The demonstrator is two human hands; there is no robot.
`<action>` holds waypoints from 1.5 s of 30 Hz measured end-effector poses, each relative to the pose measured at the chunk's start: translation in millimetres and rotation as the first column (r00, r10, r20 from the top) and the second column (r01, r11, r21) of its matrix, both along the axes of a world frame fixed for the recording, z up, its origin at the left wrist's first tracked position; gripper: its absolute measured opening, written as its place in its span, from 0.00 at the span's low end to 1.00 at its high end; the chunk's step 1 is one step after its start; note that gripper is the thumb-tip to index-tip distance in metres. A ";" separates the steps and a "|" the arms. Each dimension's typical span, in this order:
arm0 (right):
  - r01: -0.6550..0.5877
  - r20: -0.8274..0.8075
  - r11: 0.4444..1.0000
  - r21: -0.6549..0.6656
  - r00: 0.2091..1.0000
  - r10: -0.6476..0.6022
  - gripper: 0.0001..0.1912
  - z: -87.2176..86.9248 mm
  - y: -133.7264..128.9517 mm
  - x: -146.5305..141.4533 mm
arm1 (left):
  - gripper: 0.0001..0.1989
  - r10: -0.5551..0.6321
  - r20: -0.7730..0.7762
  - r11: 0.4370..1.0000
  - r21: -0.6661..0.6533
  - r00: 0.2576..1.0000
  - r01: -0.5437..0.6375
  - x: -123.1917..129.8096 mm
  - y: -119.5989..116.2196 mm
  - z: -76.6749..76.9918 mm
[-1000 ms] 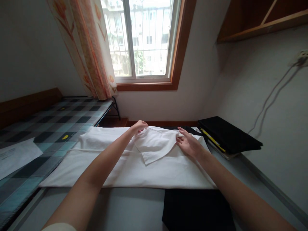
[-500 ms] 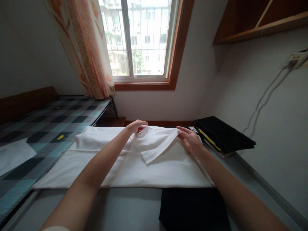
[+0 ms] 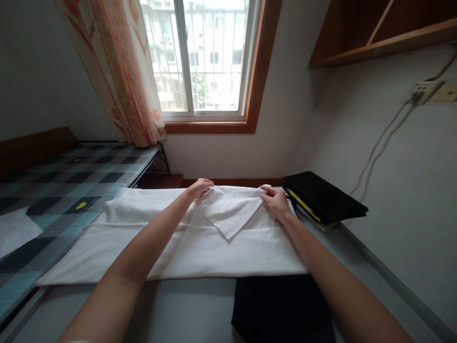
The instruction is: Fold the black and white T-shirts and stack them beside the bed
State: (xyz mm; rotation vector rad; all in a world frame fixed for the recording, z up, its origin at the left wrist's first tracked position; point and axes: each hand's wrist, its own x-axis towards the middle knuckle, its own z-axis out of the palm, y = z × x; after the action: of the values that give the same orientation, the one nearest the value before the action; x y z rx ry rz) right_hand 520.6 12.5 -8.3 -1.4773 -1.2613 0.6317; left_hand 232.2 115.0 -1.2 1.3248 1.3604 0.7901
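A folded white garment [image 3: 193,262], perhaps a shirt, lies wide across the grey table [image 3: 185,305]. On its far part a pointed flap [image 3: 230,214] of the same white cloth is turned toward me, its tip resting near the middle. My left hand [image 3: 202,188] is closed on the flap's far left edge, with its fingertips partly hidden. At the far right corner of the flap, my right hand [image 3: 276,201] pinches the cloth between thumb and fingers. Both arms reach over the garment.
Black cloth [image 3: 282,309] lies at the table's near side. A stack with a black folder [image 3: 324,195] stands at the right by the wall. To the left is a bed with a checked cover [image 3: 107,164] and a white paper [image 3: 17,231]. A shelf [image 3: 385,45] hangs upper right.
The flap's tip has shifted right and slightly away from me, so the triangle hangs more evenly between my hands. The whole view has turned slightly right.
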 end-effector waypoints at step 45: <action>0.005 0.697 0.992 0.123 0.711 -0.090 0.11 51.9 53.6 41.1 | 0.06 0.019 -0.808 0.876 0.297 0.588 0.380 -75.3 27.7 3.8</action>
State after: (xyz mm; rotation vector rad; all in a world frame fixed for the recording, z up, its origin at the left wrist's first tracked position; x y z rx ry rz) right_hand 561.7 66.1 43.7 -1.7146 -1.7924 -0.0875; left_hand 156.9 142.7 2.6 2.3485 1.7221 0.3360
